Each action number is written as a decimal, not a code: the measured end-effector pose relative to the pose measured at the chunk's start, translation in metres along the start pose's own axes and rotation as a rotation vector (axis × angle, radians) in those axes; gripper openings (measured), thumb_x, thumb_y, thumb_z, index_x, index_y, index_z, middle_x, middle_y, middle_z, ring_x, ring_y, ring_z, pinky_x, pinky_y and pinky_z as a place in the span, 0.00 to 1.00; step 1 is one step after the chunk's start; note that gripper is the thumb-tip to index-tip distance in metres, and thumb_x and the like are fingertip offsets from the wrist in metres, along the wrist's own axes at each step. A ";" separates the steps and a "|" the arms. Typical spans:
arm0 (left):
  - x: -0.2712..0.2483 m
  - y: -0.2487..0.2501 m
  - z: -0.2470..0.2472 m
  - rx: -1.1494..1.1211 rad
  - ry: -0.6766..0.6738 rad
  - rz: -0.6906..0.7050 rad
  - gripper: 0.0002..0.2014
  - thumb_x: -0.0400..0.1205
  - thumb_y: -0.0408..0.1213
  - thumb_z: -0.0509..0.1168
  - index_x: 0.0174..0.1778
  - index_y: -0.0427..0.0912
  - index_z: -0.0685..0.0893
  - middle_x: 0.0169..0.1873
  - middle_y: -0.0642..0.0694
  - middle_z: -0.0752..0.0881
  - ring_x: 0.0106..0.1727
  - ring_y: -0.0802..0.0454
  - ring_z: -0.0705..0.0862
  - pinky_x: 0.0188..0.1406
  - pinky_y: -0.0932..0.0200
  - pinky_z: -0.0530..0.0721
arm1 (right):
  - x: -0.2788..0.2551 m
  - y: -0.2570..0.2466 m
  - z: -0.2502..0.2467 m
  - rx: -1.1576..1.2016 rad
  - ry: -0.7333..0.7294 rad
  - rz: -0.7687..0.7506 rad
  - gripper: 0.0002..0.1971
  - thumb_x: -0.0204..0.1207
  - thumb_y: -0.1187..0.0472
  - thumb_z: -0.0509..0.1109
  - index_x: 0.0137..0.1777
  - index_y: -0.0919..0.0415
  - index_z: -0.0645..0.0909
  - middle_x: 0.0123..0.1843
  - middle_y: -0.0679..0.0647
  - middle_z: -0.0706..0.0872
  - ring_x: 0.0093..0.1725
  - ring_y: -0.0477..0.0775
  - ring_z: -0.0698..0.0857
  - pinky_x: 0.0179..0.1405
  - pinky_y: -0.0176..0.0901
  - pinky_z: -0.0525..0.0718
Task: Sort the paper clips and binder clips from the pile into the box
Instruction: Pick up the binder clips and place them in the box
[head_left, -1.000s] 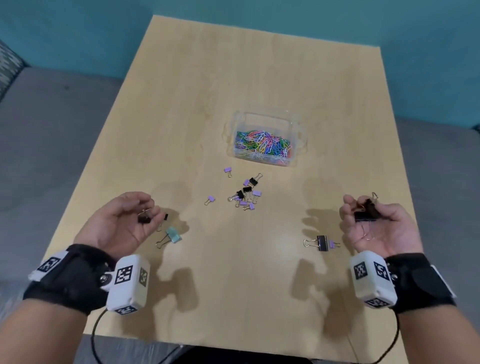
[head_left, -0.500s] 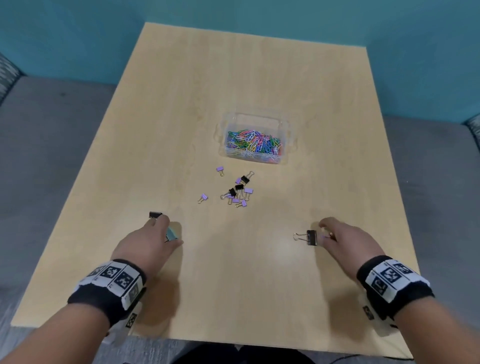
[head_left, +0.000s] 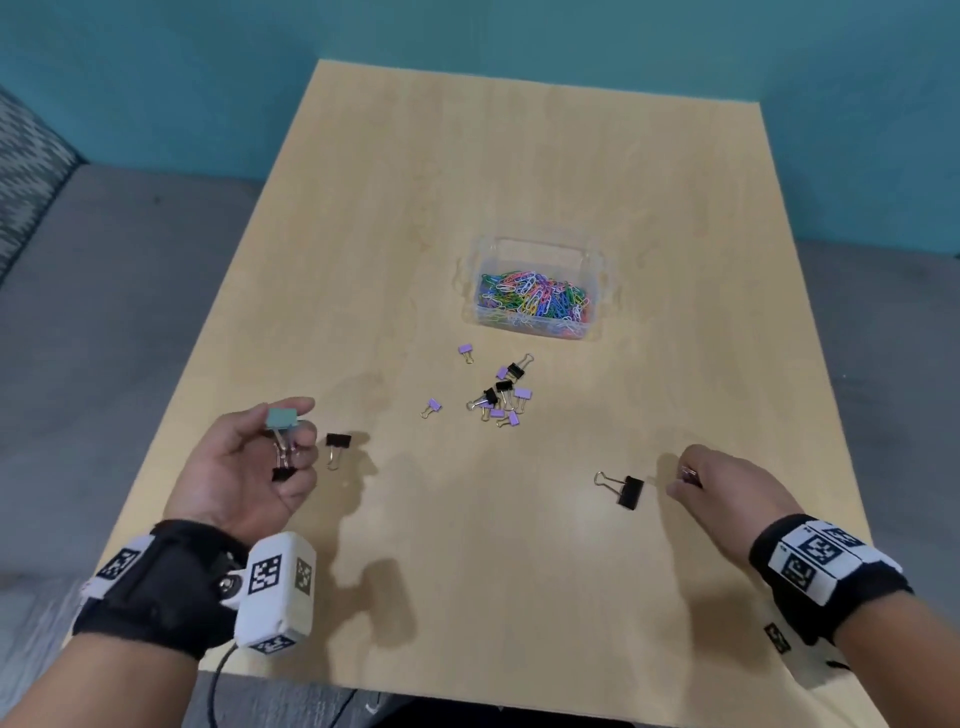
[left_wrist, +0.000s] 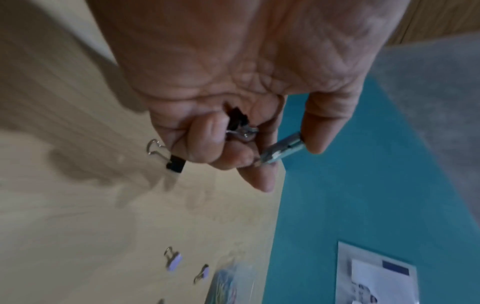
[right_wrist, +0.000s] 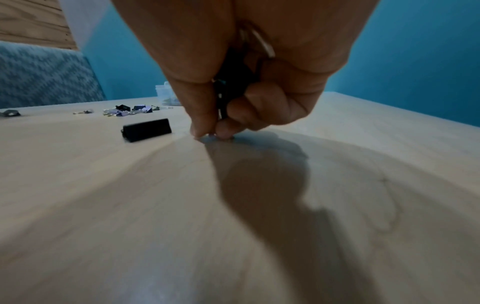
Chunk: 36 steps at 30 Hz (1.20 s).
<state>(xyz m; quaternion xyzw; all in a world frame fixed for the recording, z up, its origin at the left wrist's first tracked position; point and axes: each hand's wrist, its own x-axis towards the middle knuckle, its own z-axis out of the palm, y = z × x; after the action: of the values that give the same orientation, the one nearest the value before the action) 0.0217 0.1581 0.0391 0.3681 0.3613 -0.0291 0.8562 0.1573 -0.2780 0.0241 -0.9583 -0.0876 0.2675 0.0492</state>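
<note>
My left hand (head_left: 298, 423) is turned palm up near the table's left edge. Its thumb and forefinger pinch a teal binder clip (head_left: 282, 417) (left_wrist: 281, 149), and a small black clip (head_left: 283, 473) lies in its curled fingers. Another black binder clip (head_left: 337, 441) lies on the table just right of it. My right hand (head_left: 680, 480) (right_wrist: 210, 133) is palm down with its fingertips on the table, pinching a small purple clip (head_left: 688, 472). It also grips black binder clips (right_wrist: 228, 82) in the palm. A large black binder clip (head_left: 628, 491) (right_wrist: 146, 129) lies just left of it.
A clear plastic box (head_left: 597, 260) holding coloured paper clips stands at the table's middle. In front of it lies a pile of small purple and black binder clips (head_left: 501, 395), with two stray purple ones (head_left: 466, 351) to the left. A grey floor surrounds the table.
My left hand has turned palm up and lifted the teal clip off the table. My right hand stays low beside the large black clip, fingertips closed on a small clip.
</note>
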 end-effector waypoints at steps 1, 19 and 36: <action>-0.001 0.003 -0.001 -0.037 0.024 -0.010 0.17 0.67 0.45 0.67 0.46 0.39 0.86 0.35 0.43 0.81 0.31 0.51 0.74 0.24 0.62 0.61 | -0.001 0.000 0.000 0.035 0.007 0.018 0.10 0.78 0.49 0.65 0.37 0.49 0.72 0.31 0.48 0.82 0.32 0.50 0.81 0.30 0.45 0.78; 0.036 -0.019 0.018 1.854 0.424 0.170 0.27 0.71 0.70 0.61 0.39 0.47 0.68 0.30 0.48 0.80 0.31 0.47 0.78 0.27 0.56 0.70 | -0.015 -0.012 -0.009 2.039 -0.229 0.257 0.13 0.79 0.52 0.62 0.38 0.57 0.80 0.25 0.48 0.74 0.22 0.45 0.69 0.15 0.34 0.65; 0.103 0.023 0.134 0.747 0.111 0.124 0.09 0.77 0.40 0.66 0.36 0.41 0.74 0.26 0.39 0.81 0.15 0.51 0.65 0.15 0.68 0.60 | 0.001 -0.037 0.011 0.196 -0.161 -0.017 0.18 0.71 0.39 0.69 0.48 0.46 0.65 0.39 0.44 0.81 0.39 0.51 0.82 0.40 0.47 0.81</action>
<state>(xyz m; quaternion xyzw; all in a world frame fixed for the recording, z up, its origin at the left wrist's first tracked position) 0.1850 0.1096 0.0493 0.6771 0.3487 -0.0871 0.6421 0.1472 -0.2413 0.0199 -0.9235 -0.0728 0.3506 0.1377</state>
